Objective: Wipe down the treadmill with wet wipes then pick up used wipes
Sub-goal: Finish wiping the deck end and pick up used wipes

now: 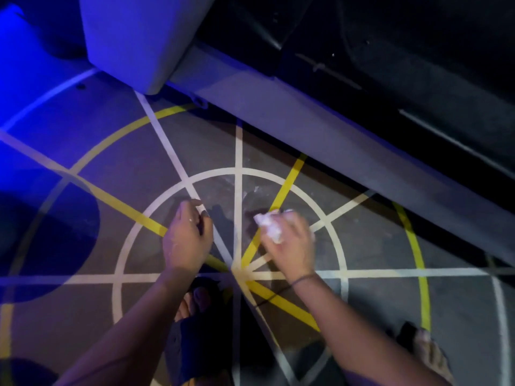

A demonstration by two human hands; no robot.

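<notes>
My right hand [289, 240] grips a crumpled white wipe [269, 225] low over the floor, fingers curled round it. To its left, my left hand [188, 232] hangs with loosely curled fingers; a small pale bit shows at its fingertips, too blurred to name. The treadmill runs diagonally across the upper right: its grey side rail [320, 140], the dark belt [418, 51] beyond it, and a grey upright post [139, 37] at the top left. Both hands are well short of the rail.
The grey floor [97, 218] carries white and yellow lines in a radial pattern, lit blue on the left. My sandalled feet [195, 307] stand at the bottom, one under my left arm and one at the lower right [426, 349].
</notes>
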